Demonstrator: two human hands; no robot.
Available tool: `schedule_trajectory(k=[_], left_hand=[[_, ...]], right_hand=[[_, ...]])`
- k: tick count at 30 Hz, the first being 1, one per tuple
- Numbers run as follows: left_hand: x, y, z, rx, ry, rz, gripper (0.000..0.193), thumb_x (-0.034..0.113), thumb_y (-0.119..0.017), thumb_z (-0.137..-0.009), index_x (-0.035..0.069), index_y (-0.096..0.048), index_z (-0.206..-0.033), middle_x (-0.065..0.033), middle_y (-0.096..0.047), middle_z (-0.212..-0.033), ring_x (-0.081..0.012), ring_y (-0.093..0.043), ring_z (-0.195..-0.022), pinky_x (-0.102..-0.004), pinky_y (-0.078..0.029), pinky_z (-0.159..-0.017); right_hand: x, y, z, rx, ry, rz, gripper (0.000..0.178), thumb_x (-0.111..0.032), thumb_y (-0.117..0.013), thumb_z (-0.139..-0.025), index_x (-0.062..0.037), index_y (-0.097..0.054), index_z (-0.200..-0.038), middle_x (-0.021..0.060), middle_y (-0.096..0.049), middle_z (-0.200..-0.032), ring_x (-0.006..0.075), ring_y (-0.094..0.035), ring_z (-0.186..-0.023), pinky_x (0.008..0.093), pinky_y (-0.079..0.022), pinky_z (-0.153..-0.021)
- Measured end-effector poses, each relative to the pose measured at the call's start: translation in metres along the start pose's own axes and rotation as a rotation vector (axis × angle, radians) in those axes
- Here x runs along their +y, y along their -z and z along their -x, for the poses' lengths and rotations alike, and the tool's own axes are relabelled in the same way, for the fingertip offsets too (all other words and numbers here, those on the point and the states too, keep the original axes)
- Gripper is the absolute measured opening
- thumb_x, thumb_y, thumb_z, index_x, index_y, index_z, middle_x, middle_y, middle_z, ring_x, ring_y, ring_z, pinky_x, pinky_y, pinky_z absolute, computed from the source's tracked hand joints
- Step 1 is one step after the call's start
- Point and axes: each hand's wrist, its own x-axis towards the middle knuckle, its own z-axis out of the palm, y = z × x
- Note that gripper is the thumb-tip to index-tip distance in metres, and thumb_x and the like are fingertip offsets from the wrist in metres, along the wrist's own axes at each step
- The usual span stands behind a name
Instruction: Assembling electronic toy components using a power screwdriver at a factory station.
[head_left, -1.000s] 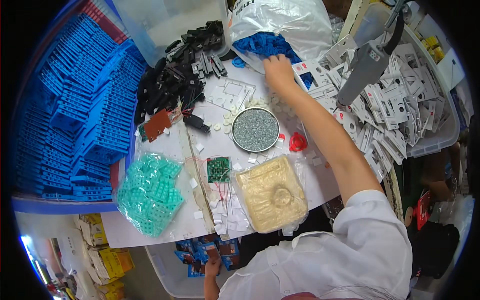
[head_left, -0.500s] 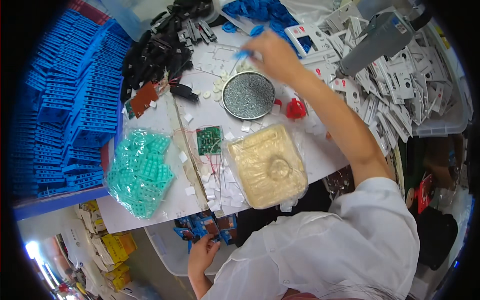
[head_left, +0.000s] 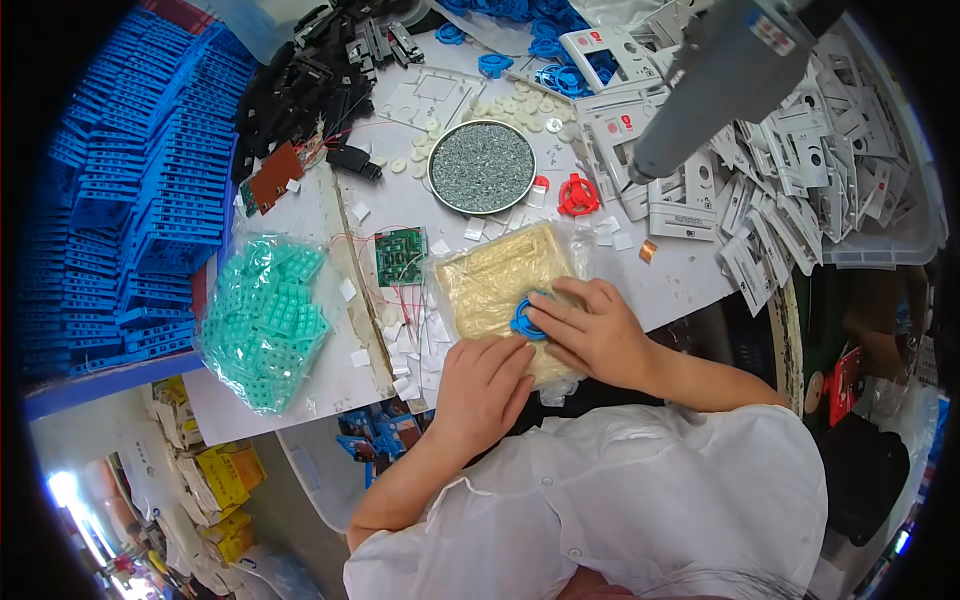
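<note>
Touching blue ring with half-curled right hand, bent left hand beside, can't tell grip, might skid on loose wrap.

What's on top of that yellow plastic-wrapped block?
A blue ring-shaped part, touched by the right hand; the left hand partly covers the block. What lies beneath the hands is hidden.

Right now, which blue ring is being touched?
The blue ring on the wrapped tan block, touched by the right fingers; other blue rings lie beyond the round tin.
</note>
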Motion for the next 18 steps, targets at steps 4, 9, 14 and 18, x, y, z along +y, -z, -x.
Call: schedule_trajectory(k=[4, 9, 14, 18], left_hand=[[-0.004, -0.009, -0.006, -0.068, -0.041, -0.025, 0.046, 0.009, -0.078, -0.078, 0.004, -0.064, -0.121, -0.0140, -0.064, -0.128, -0.0345, -0.060, -0.110, -0.0472, -0.048, -0.092], [-0.007, -0.017, -0.004, -0.083, -0.054, -0.011, 0.044, 0.008, -0.077, -0.079, 0.003, -0.064, -0.121, -0.0143, -0.063, -0.129, -0.0348, -0.060, -0.111, -0.0485, -0.048, -0.094], [-0.005, -0.017, -0.003, -0.109, -0.005, -0.054, 0.044, 0.011, -0.074, -0.083, 0.003, -0.063, -0.125, -0.0134, -0.061, -0.134, -0.0339, -0.058, -0.121, -0.0516, -0.044, -0.103], [-0.004, -0.018, -0.001, -0.185, 0.012, -0.148, 0.045, 0.016, -0.072, -0.088, 0.005, -0.062, -0.130, -0.0123, -0.060, -0.138, -0.0310, -0.054, -0.130, -0.0540, -0.037, -0.111]], right_hand=[[0.006, 0.000, 0.009, -0.036, 0.047, -0.019, 0.044, -0.013, -0.076, -0.078, -0.0051, -0.070, -0.121, 0.0092, -0.067, -0.132, 0.0316, -0.060, -0.117, 0.0453, -0.049, -0.091], [0.025, -0.010, 0.010, 0.063, 0.146, -0.098, 0.035, -0.013, -0.065, -0.078, 0.0002, -0.072, -0.110, 0.0109, -0.068, -0.123, 0.0283, -0.062, -0.112, 0.0445, -0.051, -0.093], [0.021, -0.009, 0.005, 0.041, 0.134, -0.089, 0.032, -0.013, -0.064, -0.078, 0.0023, -0.072, -0.105, 0.0116, -0.069, -0.119, 0.0280, -0.061, -0.109, 0.0446, -0.051, -0.094], [0.001, 0.005, -0.004, -0.054, 0.090, 0.119, 0.029, -0.014, -0.065, -0.076, 0.0028, -0.072, -0.099, 0.0107, -0.069, -0.115, 0.0275, -0.057, -0.109, 0.0448, -0.049, -0.096]])
